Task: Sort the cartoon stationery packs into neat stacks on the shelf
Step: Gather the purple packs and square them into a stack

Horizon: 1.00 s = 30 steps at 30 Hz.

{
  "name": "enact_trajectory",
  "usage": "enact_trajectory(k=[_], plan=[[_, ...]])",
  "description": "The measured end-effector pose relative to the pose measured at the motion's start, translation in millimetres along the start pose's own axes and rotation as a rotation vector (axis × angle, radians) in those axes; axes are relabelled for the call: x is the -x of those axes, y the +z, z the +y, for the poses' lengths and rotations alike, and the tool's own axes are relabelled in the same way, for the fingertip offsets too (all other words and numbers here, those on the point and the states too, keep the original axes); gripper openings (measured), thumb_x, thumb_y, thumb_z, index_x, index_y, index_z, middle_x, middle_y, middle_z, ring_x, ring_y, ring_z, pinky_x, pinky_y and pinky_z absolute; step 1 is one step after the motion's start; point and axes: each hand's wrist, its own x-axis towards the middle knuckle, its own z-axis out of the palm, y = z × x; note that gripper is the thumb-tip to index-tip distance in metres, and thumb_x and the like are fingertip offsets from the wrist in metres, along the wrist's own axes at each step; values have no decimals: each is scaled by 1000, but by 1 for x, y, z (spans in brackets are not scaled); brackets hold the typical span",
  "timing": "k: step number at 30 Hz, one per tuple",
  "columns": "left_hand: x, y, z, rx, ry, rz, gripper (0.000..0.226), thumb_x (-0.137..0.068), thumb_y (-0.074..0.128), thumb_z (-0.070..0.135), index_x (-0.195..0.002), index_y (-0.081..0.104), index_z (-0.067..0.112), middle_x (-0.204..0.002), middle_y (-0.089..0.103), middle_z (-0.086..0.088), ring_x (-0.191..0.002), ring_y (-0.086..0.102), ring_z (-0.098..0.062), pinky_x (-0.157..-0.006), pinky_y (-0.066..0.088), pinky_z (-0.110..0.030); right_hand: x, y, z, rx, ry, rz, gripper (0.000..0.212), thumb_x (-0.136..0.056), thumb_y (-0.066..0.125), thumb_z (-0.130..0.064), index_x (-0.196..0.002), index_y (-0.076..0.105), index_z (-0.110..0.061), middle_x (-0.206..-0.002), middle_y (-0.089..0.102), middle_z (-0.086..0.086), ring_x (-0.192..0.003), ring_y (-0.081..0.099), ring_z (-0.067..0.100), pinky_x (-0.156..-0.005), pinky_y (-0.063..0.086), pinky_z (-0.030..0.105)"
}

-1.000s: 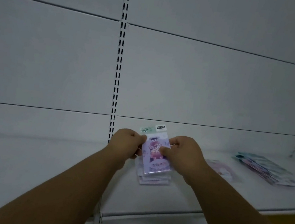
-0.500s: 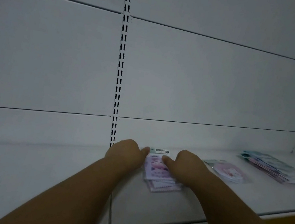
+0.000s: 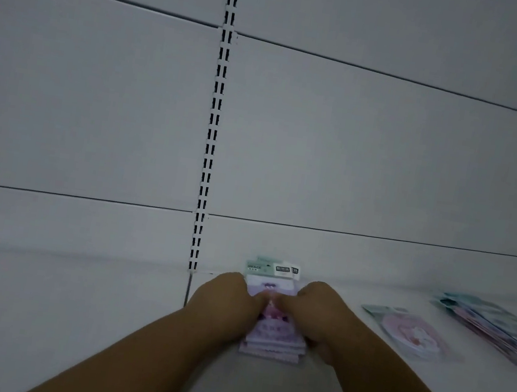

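- Step in hand, as I judge it: squaring the purple pack stack (image 3: 273, 337) on the shelf (image 3: 99, 323), near the slotted upright.
- Left hand (image 3: 225, 301) and right hand (image 3: 322, 314): each grip curled on the stack's sides, thumbs on top.
- Next: let go, fetch the pink pack (image 3: 410, 333) lying right, near the far-right pile (image 3: 494, 328).

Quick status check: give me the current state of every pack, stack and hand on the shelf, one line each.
Purple cartoon stationery pack stack: lying flat on the white shelf, edges slightly uneven, both hands on it.
Left hand: fingers curled at the stack's left edge, thumb on top.
Right hand: fingers curled at the stack's right edge, thumb on top.
Single pink round-design pack: flat, apart, untouched.
Fanned teal-and-pink pack pile: far right, spread, untidy.
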Motion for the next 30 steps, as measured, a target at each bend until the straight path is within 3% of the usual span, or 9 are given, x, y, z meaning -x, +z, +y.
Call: enact_trajectory(k=[3,7,10,13,16,19,23,25,30], plan=[[-2,-1,-2,254,18,63,26,-90,63,44,-97,63,19,-91,72,2,-73,70,-9,-66,61,-30,-8,1,3,-272,10,-41,22,-86,67,-10,-107,69,-3,-84,75,14,-66,74,24,-50,55,26],[-3,-3,-3,587,77,160,44,-86,72,25,-126,52,27,-118,64,3,-96,71,-12,-73,63,-35,-15,2,-2,-268,-257,5,30,-86,67,-9,-105,60,-31,-94,72,-8,-82,73,14,-65,61,29],[-3,-1,-5,686,129,179,52,-84,70,8,-126,53,32,-123,65,1,-102,69,-9,-82,61,-31,-13,0,-9,-179,-419,60,36,-83,66,-5,-90,55,-38,-92,68,-15,-81,69,5,-71,60,25],[4,2,-2,946,67,40,41,-90,55,-7,-119,55,22,-115,71,-7,-93,74,-16,-73,61,-30,-9,9,-5,-363,-370,-81,36,-85,60,0,-102,54,-32,-104,69,-2,-86,70,11,-66,58,23],[6,3,-4,1204,12,-133,35,-94,51,2,-124,53,20,-119,69,-15,-102,71,-35,-88,56,-56,-7,16,-2,-608,-251,-259,25,-94,54,-8,-110,52,-27,-104,69,7,-88,72,26,-65,62,36],[6,4,-7,1127,43,-130,33,-95,51,7,-124,52,24,-118,70,-11,-104,70,-34,-90,55,-56,-14,18,9,-517,-326,-183,13,-98,48,-20,-103,50,-32,-101,68,-3,-86,73,17,-70,62,35],[7,7,-7,795,166,-8,36,-95,53,3,-123,49,24,-114,70,4,-102,70,-8,-83,59,-29,-18,15,21,-427,-509,-38,8,-98,47,-18,-99,50,-24,-95,69,-10,-84,70,3,-71,58,20],[6,2,-11,637,212,-39,48,-87,62,10,-129,45,25,-122,66,5,-109,66,-8,-90,58,-35,-19,14,24,-357,-505,-56,4,-97,47,-21,-97,48,-24,-96,67,-9,-82,70,4,-67,56,15],[1,-14,-23,364,200,-179,63,-84,69,19,-135,34,29,-131,61,3,-114,65,-14,-89,58,-42,-19,-3,26,-91,-509,-232,22,-97,46,-34,-116,41,-26,-112,65,-1,-95,71,16,-79,61,35]])
